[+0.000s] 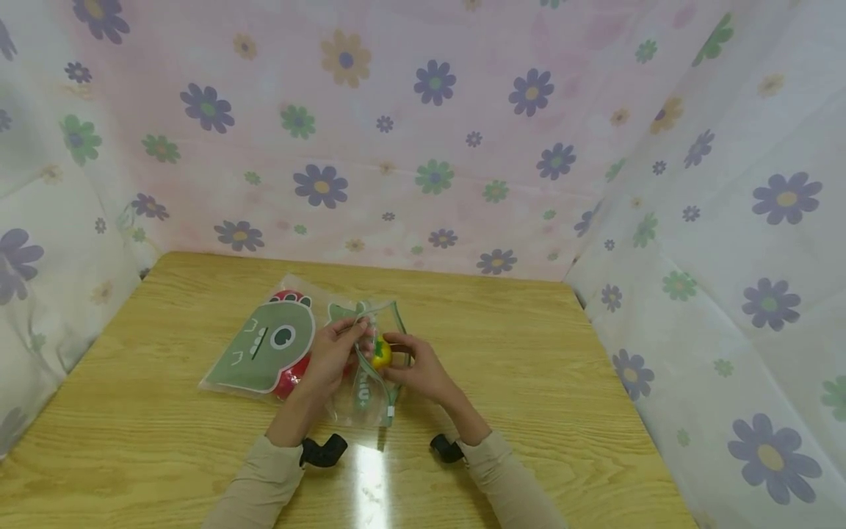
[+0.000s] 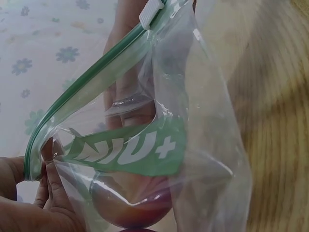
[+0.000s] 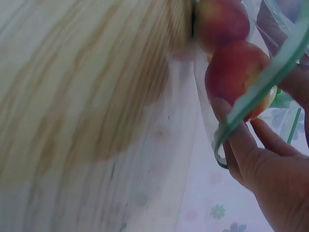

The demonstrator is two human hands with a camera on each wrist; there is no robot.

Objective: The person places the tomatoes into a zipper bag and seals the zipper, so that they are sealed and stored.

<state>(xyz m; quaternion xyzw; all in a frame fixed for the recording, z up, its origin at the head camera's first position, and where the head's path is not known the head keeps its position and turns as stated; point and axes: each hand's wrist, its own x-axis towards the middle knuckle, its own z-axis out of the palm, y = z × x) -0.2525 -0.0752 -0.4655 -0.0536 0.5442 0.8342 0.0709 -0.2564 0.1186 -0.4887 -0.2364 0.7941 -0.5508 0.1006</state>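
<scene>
A clear slider-zip bag (image 1: pixel 264 353) with a green cartoon print lies on the table, its green-edged mouth held apart at the right. Red round fruit (image 1: pixel 288 381) shows inside. My left hand (image 1: pixel 330 356) pinches one side of the mouth, its fingers (image 2: pixel 53 193) on the green rim in the left wrist view. At the opening, my right hand (image 1: pixel 419 367) holds a peach-like fruit (image 1: pixel 382 354), yellow with a green leaf. In the right wrist view that fruit (image 3: pixel 236 72) looks red on its other side, within the bag's mouth. The film partly covers the right fingers in the left wrist view.
The wooden table (image 1: pixel 529 382) extends around the bag. Flower-printed cloth (image 1: pixel 396 147) hangs behind and at both sides. A white slider (image 1: pixel 391 411) sits at the near end of the zip. Black camera mounts (image 1: pixel 324 450) are on both wrists.
</scene>
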